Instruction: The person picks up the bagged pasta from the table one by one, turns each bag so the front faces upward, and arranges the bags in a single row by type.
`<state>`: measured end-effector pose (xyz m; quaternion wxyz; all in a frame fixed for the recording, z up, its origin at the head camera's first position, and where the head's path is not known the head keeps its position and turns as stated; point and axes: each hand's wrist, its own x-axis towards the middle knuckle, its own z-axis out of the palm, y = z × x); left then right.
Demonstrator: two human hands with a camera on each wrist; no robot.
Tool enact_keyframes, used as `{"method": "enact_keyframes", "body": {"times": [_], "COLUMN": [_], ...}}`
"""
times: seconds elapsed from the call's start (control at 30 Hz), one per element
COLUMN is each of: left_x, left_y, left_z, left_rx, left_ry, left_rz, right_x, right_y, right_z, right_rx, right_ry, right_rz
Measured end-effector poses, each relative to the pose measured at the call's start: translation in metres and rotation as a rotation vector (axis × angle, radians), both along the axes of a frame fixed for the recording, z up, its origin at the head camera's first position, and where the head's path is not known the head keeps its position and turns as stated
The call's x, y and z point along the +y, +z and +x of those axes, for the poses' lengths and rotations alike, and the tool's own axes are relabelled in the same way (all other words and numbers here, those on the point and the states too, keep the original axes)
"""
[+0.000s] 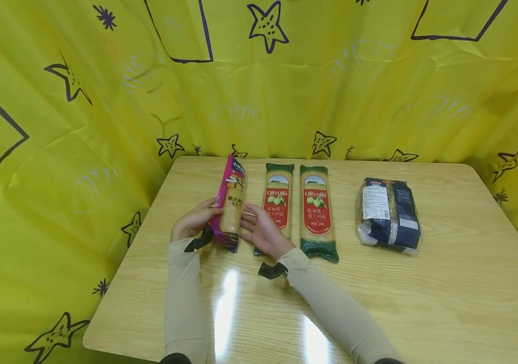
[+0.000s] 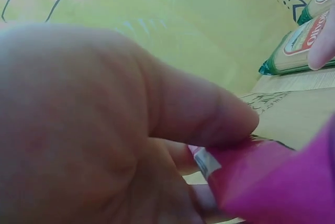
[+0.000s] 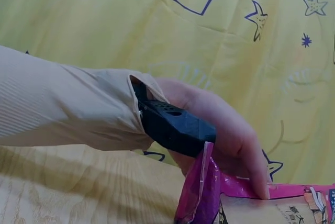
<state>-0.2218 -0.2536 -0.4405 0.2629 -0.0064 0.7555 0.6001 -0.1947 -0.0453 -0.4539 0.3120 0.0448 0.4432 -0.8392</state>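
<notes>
My left hand [image 1: 197, 218] grips the left side of a pink-edged pasta packet [image 1: 233, 205], thumb over its front. The packet stands tilted at the left part of the table, its tan front facing me. In the left wrist view the thumb presses on the pink wrapper [image 2: 282, 182]. On the packet's other side is my right hand [image 1: 265, 232], fingers loosely extended with their tips right at its edge. Behind that hand lies an Olivoilà spaghetti packet [image 1: 278, 194], its lower part partly hidden. A second Olivoilà spaghetti packet [image 1: 316, 207] lies just to the right.
Farther right on the wooden table [image 1: 459, 283] rests a dark blue bag [image 1: 391, 215] with a white label. A yellow curtain [image 1: 286, 106] with starfish drawings hangs along the table's back and left side.
</notes>
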Motion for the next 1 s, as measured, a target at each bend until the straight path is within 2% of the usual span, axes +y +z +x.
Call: {"method": "enact_keyframes", "body": {"times": [0.23,0.53,0.63,0.83,1.0], "left_x": [0.003,0.005,0.006,0.01,0.013], "left_y": [0.0,-0.001,0.002,0.003,0.002], "left_z": [0.0,-0.003,-0.003,-0.004,-0.005], "left_rx": [-0.016,-0.01,-0.02,-0.033,-0.037], "left_ry": [0.029,0.079,0.094,0.088,0.079], "left_rz": [0.026,0.127,0.162,0.202,0.172], "right_x": [0.001,0.001,0.001,0.002,0.003], "right_y": [0.001,0.001,-0.001,-0.005,-0.004], "right_z": [0.0,-0.002,-0.002,-0.003,-0.003], "right_rx": [-0.003,-0.02,-0.026,-0.028,-0.03], "right_ry": [-0.025,-0.083,-0.057,0.064,0.062], "right_rz": [0.005,0.015,0.005,-0.062,-0.057]}}
